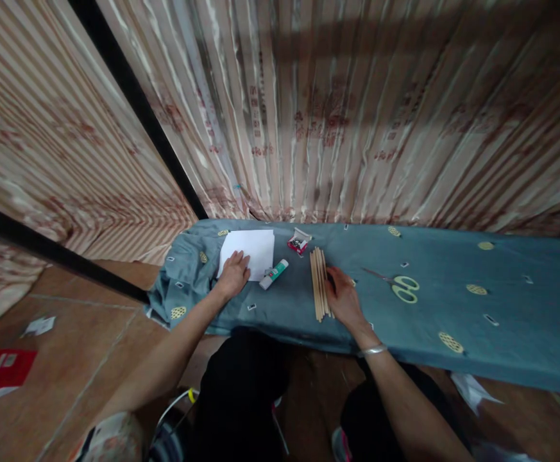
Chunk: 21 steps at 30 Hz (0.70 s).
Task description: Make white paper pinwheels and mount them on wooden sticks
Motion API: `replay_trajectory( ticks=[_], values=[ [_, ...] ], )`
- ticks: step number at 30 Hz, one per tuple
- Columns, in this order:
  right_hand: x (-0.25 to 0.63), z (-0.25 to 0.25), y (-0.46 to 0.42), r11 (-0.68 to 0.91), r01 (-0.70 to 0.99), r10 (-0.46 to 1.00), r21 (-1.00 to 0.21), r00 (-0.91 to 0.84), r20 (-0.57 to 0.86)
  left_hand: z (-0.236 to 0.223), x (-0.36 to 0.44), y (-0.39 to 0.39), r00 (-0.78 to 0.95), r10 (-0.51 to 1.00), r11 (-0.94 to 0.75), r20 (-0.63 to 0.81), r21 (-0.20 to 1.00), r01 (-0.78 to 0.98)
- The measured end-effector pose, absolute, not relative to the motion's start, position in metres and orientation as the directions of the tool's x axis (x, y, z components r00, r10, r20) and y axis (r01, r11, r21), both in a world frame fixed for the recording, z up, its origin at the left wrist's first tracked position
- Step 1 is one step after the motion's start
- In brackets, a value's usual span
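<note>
Patterned sleeve (116, 436): nearest the camera, at the lower left.
Right hand (343, 296): fingers curled against the right edge of the wooden sticks (317, 285); whether they grip any, I cannot tell.
Left hand (234, 274): spread palm-down on the white paper (259, 247), gripping nothing visible.
Sticks: side by side on the blue-green cloth (438, 308).
Glue stick (274, 274): lying between paper and sticks.
Small red box (299, 242): beyond the glue stick.
Scissors (405, 289): right of the right hand, apart.
Step in hand: apparently gathering or evening the sticks, paper steadied.
Next move: calls for fingertip control, keeping neighbouring sticks aligned.
</note>
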State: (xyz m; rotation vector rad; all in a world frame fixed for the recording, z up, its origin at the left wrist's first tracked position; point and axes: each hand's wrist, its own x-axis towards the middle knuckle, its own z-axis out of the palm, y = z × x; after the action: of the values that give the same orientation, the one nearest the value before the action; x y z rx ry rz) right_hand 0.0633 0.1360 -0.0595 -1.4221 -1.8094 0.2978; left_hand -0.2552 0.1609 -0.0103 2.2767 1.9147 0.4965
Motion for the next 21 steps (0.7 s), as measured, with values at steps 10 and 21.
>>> replay_trajectory(
  ticks=[10,21],
  values=[
    [0.063,-0.058,0.137,0.343,0.745,0.894,-0.572,-0.071,0.443,0.009,-0.254,0.157,0.244,0.968,-0.253,0.065,0.228,0.940],
    [0.061,-0.057,0.136,0.352,0.738,0.887,-0.575,-0.067,0.457,0.019,-0.268,0.168,-0.074,0.995,0.043,0.068,0.378,0.925]
  ],
)
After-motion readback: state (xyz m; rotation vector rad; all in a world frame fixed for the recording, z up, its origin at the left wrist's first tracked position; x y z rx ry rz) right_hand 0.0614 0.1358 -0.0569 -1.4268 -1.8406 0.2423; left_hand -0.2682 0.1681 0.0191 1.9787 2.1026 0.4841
